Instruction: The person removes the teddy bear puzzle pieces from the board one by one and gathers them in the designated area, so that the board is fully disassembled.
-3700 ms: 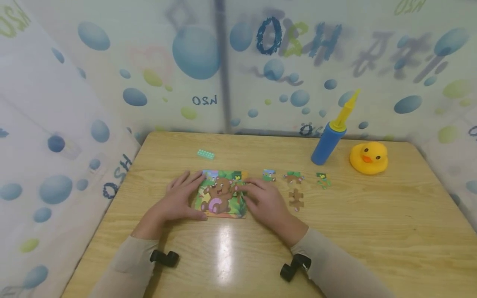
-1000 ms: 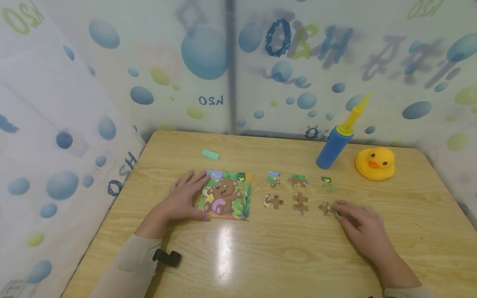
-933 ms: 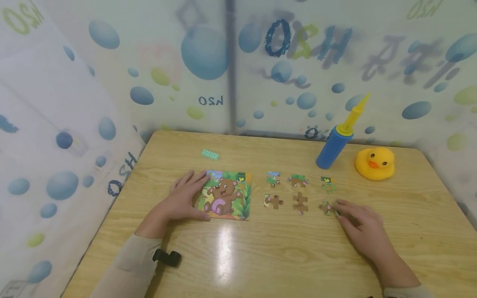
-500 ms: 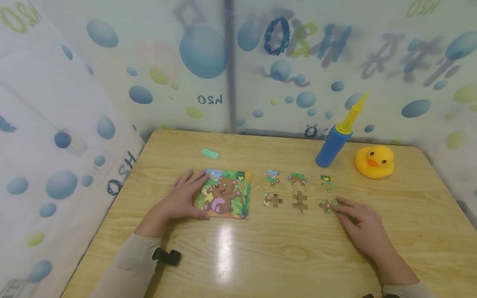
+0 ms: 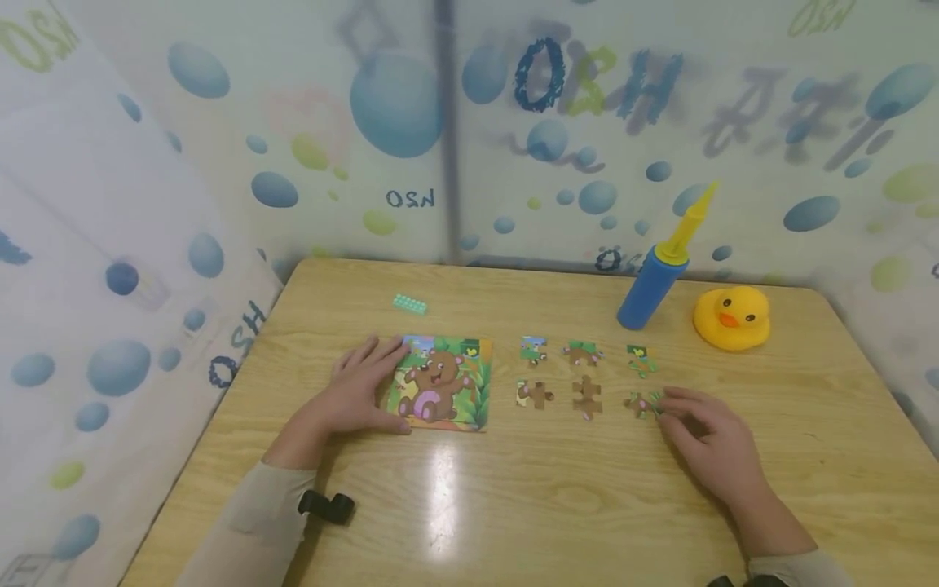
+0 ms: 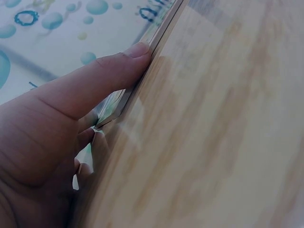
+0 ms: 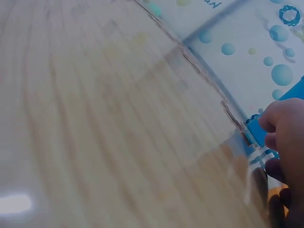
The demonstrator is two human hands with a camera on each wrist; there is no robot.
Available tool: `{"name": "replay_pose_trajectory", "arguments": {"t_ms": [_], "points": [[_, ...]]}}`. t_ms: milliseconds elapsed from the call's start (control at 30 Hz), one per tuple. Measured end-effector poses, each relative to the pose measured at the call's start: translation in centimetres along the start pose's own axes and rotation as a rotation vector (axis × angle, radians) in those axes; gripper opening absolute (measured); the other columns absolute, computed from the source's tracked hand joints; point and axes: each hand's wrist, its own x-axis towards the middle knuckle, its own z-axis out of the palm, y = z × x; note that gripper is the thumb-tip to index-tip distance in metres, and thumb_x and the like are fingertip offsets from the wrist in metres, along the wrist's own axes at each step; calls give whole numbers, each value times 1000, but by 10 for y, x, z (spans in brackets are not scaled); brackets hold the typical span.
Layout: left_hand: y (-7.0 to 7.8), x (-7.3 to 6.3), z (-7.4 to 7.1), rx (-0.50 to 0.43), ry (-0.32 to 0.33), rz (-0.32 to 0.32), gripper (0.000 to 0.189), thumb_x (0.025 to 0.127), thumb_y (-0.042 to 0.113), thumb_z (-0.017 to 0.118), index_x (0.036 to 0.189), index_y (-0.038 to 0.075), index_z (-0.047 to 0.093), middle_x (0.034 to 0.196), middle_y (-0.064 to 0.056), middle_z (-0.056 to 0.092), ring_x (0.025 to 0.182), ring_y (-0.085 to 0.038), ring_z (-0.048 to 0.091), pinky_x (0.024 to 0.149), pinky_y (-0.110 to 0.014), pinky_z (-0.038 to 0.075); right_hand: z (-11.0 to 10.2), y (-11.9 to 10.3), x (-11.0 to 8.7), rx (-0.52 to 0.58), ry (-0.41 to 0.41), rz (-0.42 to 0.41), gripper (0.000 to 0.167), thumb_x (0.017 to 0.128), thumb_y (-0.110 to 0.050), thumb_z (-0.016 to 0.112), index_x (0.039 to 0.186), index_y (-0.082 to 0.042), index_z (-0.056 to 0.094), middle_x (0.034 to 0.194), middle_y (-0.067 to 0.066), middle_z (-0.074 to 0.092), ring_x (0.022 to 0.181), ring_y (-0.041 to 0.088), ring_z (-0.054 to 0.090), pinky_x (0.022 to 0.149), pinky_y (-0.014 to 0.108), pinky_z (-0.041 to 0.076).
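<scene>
A square jigsaw board (image 5: 478, 391) with a brown bear picture lies flat on the table. My left hand (image 5: 359, 391) spans its left side, fingers near the upper corner and thumb near the lower one. In the left wrist view the straight thumb (image 6: 109, 73) touches the board's thin edge. To the right, loose jigsaw pieces lie in two rows of three. My right hand (image 5: 711, 436) pinches the right edge of the lower-right jigsaw piece (image 5: 640, 404), thumb and index finger together. Beside it is a brown piece (image 5: 587, 399); behind it, a green one (image 5: 641, 360).
At the back right, a blue and yellow hand pump (image 5: 645, 293) stands tilted beside a yellow rubber duck (image 5: 731, 318). A small mint toy brick (image 5: 409, 304) lies behind the board. A patterned wall covering (image 5: 543, 212) rises behind the table (image 5: 513, 505).
My right hand has moved from the board's right edge to the far-right end of the front row, where a jigsaw piece now lies. Over the last second both hands stay nearly still.
</scene>
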Motion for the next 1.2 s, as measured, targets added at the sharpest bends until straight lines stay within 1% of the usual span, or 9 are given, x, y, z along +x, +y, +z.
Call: {"name": "replay_pose_trajectory", "arguments": {"t_ms": [100,200,367,500,633,700,867,1067,1200], "points": [[0,1,0,-8,18,20,131,67,62,94,169,8,31,176,-16,21,159,-54,5,119,-76,0,2,-3,0,8,58,-30,19,89,1,81,103,-11,83,121,11,77,113,12,63,101,3,32],[2,0,0,-13,33,33,131,66,61,95,168,7,32,175,-18,22,157,-56,7,118,-77,1,7,-7,3,6,89,-105,21,86,4,80,101,-10,83,115,11,78,111,17,64,104,7,32],[1,-1,0,2,22,13,131,68,63,94,168,8,31,176,-16,22,158,-55,7,119,-76,1,22,-15,11,9,71,-271,17,85,2,79,98,-8,83,108,9,79,104,30,68,106,16,36],[0,0,0,10,10,2,131,69,64,93,169,9,30,176,-15,21,159,-54,6,119,-76,1,38,-24,16,21,43,-384,15,85,-3,79,98,-8,82,106,8,79,99,30,69,99,26,44],[0,0,0,5,8,-2,131,69,64,93,169,10,30,176,-15,21,159,-53,6,119,-76,1,51,-38,18,8,10,-432,19,85,-7,79,103,-13,84,109,2,79,99,25,69,89,38,47],[0,0,0,3,7,-5,131,69,64,94,169,10,30,176,-15,21,159,-53,5,119,-75,0,56,-46,19,10,-15,-428,18,87,-9,79,104,-14,84,111,2,79,102,25,68,90,39,46],[-1,1,0,4,5,-2,131,69,64,94,169,10,30,176,-15,22,159,-53,5,119,-75,0,70,-64,22,38,-34,-442,13,89,-16,78,101,-14,83,109,2,78,103,26,64,93,41,44],[0,1,-1,-2,3,1,131,69,62,94,169,8,30,176,-16,21,159,-53,4,120,-75,-2,94,-86,27,53,-25,-538,15,87,-15,77,100,-15,82,106,1,77,100,24,63,88,43,44],[0,0,-1,-5,5,1,131,69,62,94,169,7,30,176,-16,21,159,-54,4,119,-75,-2,112,-103,31,49,-34,-581,16,86,-15,77,101,-16,82,108,1,77,102,24,64,89,45,47]]}}
